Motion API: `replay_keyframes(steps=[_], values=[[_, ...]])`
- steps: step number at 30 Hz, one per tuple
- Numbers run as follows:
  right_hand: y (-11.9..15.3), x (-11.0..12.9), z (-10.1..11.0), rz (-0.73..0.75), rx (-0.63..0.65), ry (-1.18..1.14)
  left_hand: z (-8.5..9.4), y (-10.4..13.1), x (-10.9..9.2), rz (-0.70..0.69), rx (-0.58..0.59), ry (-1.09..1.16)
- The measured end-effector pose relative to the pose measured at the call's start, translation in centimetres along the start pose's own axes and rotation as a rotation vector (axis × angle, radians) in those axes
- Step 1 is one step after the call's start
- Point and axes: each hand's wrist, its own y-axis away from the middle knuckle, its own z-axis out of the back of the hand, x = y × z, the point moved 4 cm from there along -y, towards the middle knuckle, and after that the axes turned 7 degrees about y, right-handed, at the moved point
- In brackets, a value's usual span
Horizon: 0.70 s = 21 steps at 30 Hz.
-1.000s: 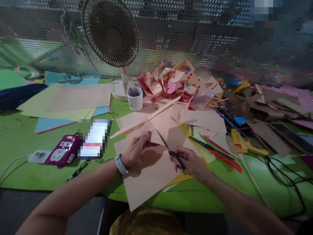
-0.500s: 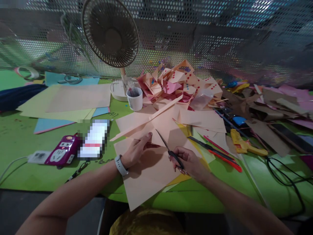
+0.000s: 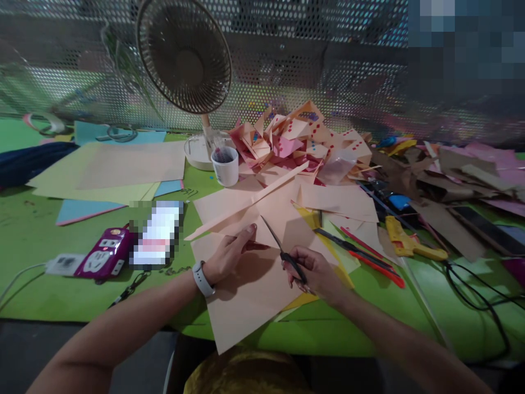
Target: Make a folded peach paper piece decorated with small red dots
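Note:
My right hand (image 3: 314, 272) is closed round the dark handles of a pair of scissors (image 3: 273, 234). Their blades look closed together and point up and left over pale peach paper. My left hand (image 3: 232, 253), with a white watch (image 3: 203, 279) at the wrist, pinches a sheet of peach paper (image 3: 241, 301) between thumb and fingers. Part of its fingers is hidden. The scissor tip is just right of my left thumb. Behind both hands, a long narrow strip of peach paper (image 3: 246, 203) lies slantwise across more peach sheets.
Behind the work are a fan (image 3: 184, 60), a white cup (image 3: 225, 167) and a heap of folded, red-dotted paper (image 3: 303, 137). To the right lie a red-and-black cutter (image 3: 365, 260) and a yellow glue gun (image 3: 412, 243). Leftward are a phone (image 3: 158, 235) and a purple power strip (image 3: 105, 254).
Hands, scissors and paper are almost exactly where they were. The whole view has shifted very slightly.

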Motion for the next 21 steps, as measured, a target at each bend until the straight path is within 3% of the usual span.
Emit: replay_keyframes(steps=[21], values=[[-0.08, 0.03, -0.09, 0.008, -0.007, -0.008, -0.58, 0.41, -0.26, -0.002, 0.01, -0.076]])
